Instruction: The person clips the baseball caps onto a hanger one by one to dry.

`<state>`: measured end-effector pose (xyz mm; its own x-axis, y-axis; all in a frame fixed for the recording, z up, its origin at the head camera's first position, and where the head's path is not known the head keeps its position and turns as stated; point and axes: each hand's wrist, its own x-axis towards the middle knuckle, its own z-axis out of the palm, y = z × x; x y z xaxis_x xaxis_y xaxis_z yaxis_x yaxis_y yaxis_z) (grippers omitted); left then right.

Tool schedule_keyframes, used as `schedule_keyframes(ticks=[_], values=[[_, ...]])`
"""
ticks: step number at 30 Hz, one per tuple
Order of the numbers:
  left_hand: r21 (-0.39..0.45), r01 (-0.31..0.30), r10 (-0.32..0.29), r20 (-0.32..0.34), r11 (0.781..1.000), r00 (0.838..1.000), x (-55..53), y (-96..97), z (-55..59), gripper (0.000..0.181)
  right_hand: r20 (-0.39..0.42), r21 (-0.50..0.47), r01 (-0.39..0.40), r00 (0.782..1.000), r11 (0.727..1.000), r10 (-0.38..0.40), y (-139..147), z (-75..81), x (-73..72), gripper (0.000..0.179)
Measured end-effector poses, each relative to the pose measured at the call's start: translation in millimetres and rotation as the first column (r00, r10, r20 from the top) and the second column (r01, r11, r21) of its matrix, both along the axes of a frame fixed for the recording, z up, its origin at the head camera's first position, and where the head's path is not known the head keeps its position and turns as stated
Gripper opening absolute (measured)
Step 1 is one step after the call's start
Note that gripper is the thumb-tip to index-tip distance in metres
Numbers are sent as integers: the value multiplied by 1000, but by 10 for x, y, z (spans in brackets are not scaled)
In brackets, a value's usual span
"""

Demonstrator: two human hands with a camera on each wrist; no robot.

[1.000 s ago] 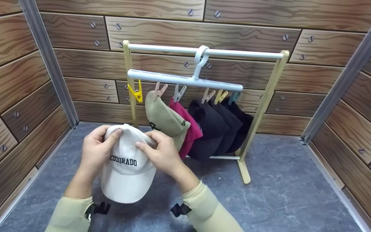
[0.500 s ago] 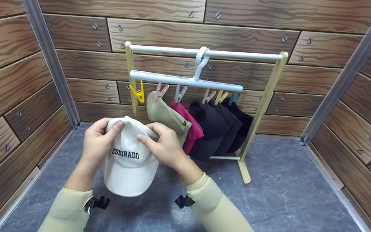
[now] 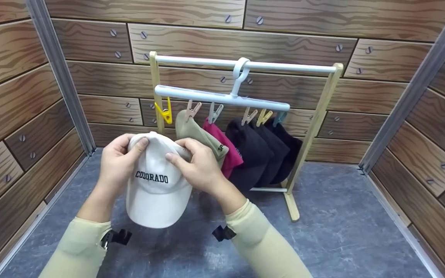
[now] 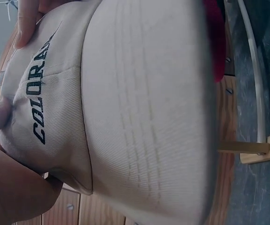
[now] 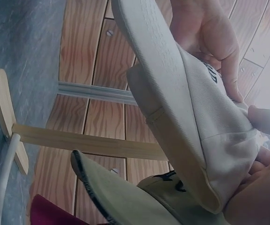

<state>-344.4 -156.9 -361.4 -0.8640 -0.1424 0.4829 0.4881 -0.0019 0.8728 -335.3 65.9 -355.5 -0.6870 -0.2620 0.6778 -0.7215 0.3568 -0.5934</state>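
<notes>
A white baseball cap [image 3: 157, 181] with COLORADO in dark letters is held in the air, brim down, by both hands. My left hand [image 3: 118, 162] pinches the crown's left side, thumb in front. On the crown's right side my right hand [image 3: 201, 164] pinches the fabric, its thumb also in front. Just behind the right hand hangs a khaki cap [image 3: 193, 131], clipped by a pink clothespin [image 3: 192, 109]. A yellow clothespin [image 3: 164, 112] at the hanger's left end grips nothing. The right wrist view shows the white cap [image 5: 219, 112] close to the khaki cap [image 5: 125, 197].
A pale blue hanger [image 3: 222, 97] hangs from a wooden-ended rack [image 3: 328, 108]. Beside the khaki cap hang a magenta cap [image 3: 228, 154] and several dark caps [image 3: 247, 154], each under a clothespin. Wood-patterned walls [image 3: 245, 42] enclose the grey floor [image 3: 342, 216].
Both hands have raised the white cap and carried it slightly to the right, towards the rack. Their hold on the cap looks the same. The hanging caps stay in place.
</notes>
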Motion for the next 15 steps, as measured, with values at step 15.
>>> schedule_keyframes(ticks=[15], values=[[-6, 6, -6, -27, 1000, 1000, -48, 35, 130, 11, -29, 41, 30, 999, 999, -29, 27, 133, -32, 28]])
